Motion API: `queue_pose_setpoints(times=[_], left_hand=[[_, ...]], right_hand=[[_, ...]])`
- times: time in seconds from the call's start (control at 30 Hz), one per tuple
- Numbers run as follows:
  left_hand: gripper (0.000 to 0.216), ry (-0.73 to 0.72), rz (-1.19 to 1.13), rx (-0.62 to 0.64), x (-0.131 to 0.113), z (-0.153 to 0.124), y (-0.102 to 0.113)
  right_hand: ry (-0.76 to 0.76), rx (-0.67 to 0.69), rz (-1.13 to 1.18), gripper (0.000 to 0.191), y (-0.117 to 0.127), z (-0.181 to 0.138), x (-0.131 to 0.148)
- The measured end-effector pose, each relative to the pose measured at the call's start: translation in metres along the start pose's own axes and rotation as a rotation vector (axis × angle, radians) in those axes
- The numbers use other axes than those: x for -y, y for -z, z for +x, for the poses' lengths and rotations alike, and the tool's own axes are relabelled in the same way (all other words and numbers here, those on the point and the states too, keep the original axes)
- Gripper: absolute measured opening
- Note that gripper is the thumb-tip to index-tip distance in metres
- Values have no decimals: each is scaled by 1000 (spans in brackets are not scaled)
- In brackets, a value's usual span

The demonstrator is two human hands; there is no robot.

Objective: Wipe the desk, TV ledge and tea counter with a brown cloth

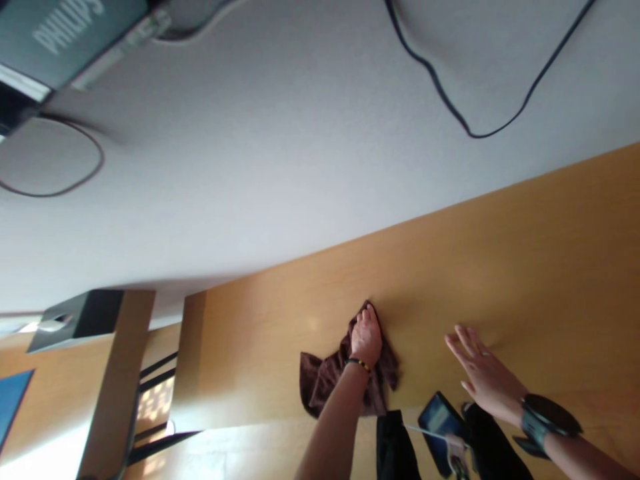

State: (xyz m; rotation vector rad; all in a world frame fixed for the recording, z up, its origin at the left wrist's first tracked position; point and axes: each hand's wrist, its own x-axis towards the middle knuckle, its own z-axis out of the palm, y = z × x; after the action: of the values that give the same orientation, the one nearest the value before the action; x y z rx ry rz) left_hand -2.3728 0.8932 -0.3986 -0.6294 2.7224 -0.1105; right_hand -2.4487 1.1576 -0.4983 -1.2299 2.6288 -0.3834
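A dark brown cloth (325, 380) lies bunched on the wooden tabletop (260, 333), one part of it hanging toward the near edge. My left hand (366, 339) presses down on the cloth with fingers closed over it; a dark beaded bracelet (358, 364) circles that wrist. To the right, my right hand (487, 377) is spread flat at the wooden surface, fingers apart and holding nothing. A black watch (550, 417) sits on its wrist.
Below the near edge hangs a phone-like device (440, 427) on a pale cord, between my dark-clothed legs. A white wall (300, 133) borders the far edge, with a black cable (440, 87) on it. Upper left is a PHILIPS-marked screen or box (75, 40); a dark chair frame (155, 387) stands left.
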Motion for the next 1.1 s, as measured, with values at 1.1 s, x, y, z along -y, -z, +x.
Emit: queue_pose_setpoints(times=[1.1], left_hand=[[82,322,-185,-575,-113,146,33]], right_hand=[[-19,-128,179,83,5,-15,-54]])
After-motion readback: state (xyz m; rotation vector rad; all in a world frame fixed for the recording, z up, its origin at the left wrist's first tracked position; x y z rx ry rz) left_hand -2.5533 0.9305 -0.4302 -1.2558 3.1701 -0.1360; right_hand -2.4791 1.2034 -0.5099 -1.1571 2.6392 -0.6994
